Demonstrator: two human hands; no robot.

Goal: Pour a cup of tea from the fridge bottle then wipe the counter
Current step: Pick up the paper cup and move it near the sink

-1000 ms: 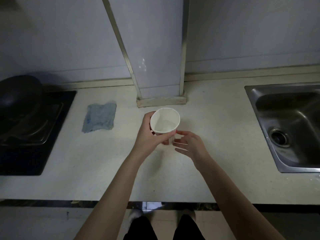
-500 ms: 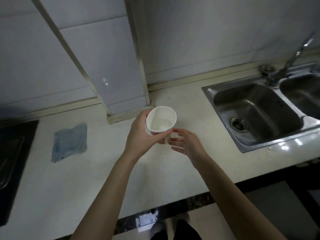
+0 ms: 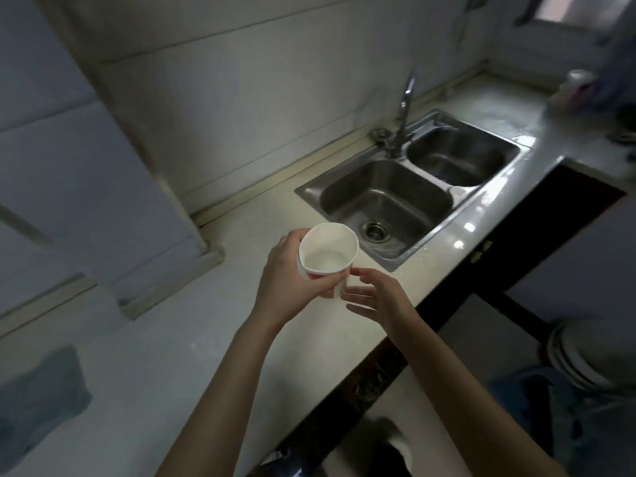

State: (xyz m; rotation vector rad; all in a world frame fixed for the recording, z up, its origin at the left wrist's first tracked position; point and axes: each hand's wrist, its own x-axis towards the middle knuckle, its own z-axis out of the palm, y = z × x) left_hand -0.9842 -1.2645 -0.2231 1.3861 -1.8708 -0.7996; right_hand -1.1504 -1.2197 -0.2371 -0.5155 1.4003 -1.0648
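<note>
A white paper cup point(image 3: 327, 251) with red print near its base is held above the pale counter point(image 3: 192, 342), tilted toward me so its inside shows. My left hand point(image 3: 287, 280) grips it round the side. My right hand point(image 3: 377, 297) is just right of the cup with fingers spread and relaxed, the fingertips near or touching its lower wall. A blue-grey cloth point(image 3: 38, 397) lies flat on the counter at the far left. No bottle is in view.
A steel double sink point(image 3: 409, 197) with a tap point(image 3: 406, 98) sits to the right of the cup. A tiled column point(image 3: 103, 187) stands at the back left. The dark counter edge point(image 3: 375, 366) runs diagonally; blurred items lie at the far right.
The view has swung right, bringing the double sink and tap into sight and pushing the cloth to the left edge. Both hands keep the same hold around the cup.
</note>
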